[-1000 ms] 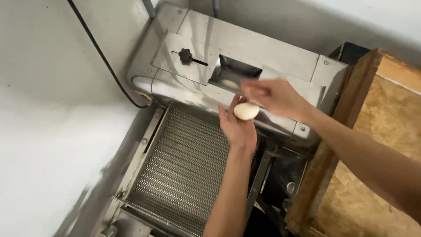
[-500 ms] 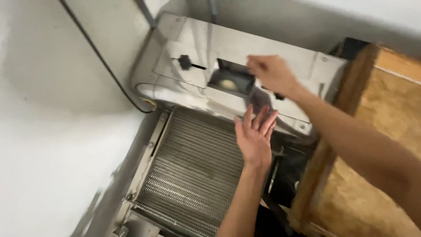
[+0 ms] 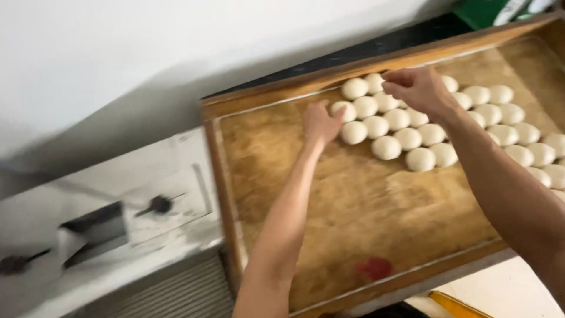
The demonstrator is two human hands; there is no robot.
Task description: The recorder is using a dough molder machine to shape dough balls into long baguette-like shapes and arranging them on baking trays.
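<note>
Left hand [image 3: 321, 123] is out over the wooden tray [image 3: 353, 206], fingers loosely spread, fingertips touching a dough ball [image 3: 340, 109] at the near end of the cluster; nothing closed in its grip. Right hand [image 3: 419, 88] hovers over the back rows, fingers curled down onto the dough balls [image 3: 412, 138]; whether it has one pinched, I cannot tell, the knuckles hide it. The pale round balls sit in tight rows filling the far right part of the tray, touching one another, and the forearm crosses over several of them. The rest of the board lies bare, with a red stain [image 3: 373, 268] near its front rim. Left of the tray stands the grey metal machine [image 3: 176, 176], blurred, with a black knob [image 3: 159, 204] and a ribbed conveyor belt [image 3: 176, 294] below. A white wall [image 3: 118, 59] runs behind.
</note>
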